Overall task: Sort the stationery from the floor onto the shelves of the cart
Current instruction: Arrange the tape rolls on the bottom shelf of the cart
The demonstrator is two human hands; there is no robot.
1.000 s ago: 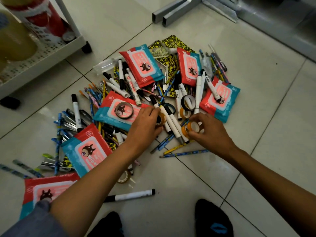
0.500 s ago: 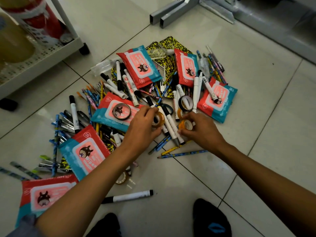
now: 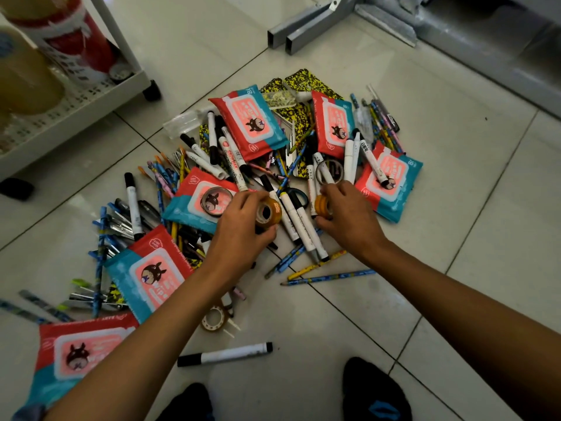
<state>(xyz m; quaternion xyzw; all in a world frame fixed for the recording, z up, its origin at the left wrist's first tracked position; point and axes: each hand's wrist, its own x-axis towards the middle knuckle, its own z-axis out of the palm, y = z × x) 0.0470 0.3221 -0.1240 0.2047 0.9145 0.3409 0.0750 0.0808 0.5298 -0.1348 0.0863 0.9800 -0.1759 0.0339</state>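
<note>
While both hands are reaching into the stationery pile [image 3: 273, 177] on the floor [image 3: 455, 238], each is gripping tape.
The left hand [image 3: 239, 226] is curling around an amber tape roll [image 3: 268, 212] at its fingertips; the right hand [image 3: 349, 220] is pinching stacked orange tape rolls [image 3: 321, 205] beside white markers [image 3: 300, 223]. The cart shelf [image 3: 76, 110] is sitting far left.

Both bare forearms stretched forward and down from the lower corners, converging toward the middle. Left hand [image 3: 243, 220] palm-down, knuckles up, fingers curled and thumb closed round a roll of amber tape [image 3: 268, 211]. Right hand [image 3: 349, 217] level with it and near but apart, back of the hand up, fingertips pinching a stack of orange tape rolls [image 3: 322, 205]. Wrists straight. A grey sleeve edge just showing at the left upper arm, bottom-left corner.
</note>
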